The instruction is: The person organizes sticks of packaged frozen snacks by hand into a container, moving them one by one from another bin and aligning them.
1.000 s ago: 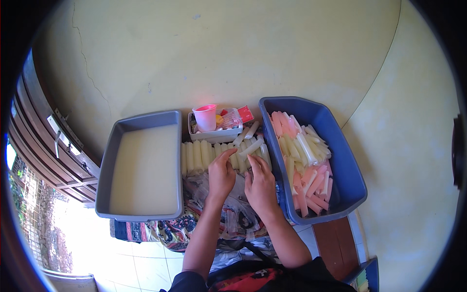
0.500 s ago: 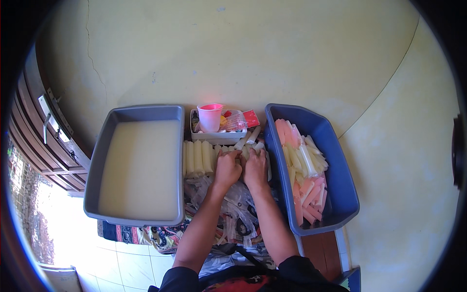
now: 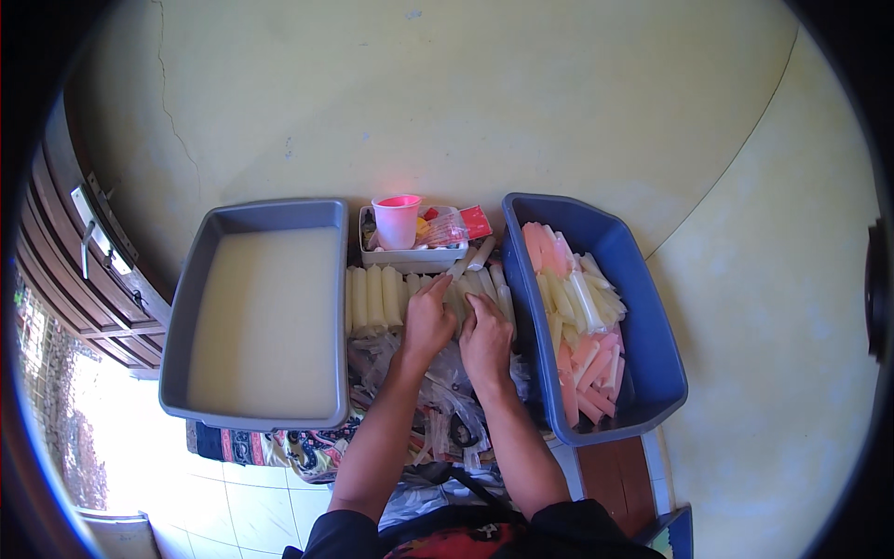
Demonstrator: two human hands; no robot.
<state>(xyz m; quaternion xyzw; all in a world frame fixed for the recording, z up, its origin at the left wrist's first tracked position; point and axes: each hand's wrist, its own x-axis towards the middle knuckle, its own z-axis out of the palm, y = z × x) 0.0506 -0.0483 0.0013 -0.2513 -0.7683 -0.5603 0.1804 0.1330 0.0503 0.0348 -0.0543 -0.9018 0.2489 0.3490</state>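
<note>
Slim, pale cream tubes in clear plastic [image 3: 375, 296] lie side by side just ahead, long axes mostly pointing away. The left hand [image 3: 429, 321] reaches slightly farther over them than the right hand [image 3: 486, 340]; both have partly curled fingers, but whether either pinches a tube I cannot tell.

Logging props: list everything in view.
grey tub: 1, grey, left
liquid: uncountable, whitish, in grey tub
blue tub: 1, blue, right
loose tubes: many, pink/yellowish, in blue tub
tube row: 1, pale, between tubs
box: 1, white, behind row
cup: 1, pink, in box
packet: 1, red, at box
bags: several, clear, before row
cloth: 1, multicoloured, under bags
door: 1, brown, left
wall: 1, yellowish, behind
left hand: 1, bare, at row
right hand: 1, bare, at row
</note>
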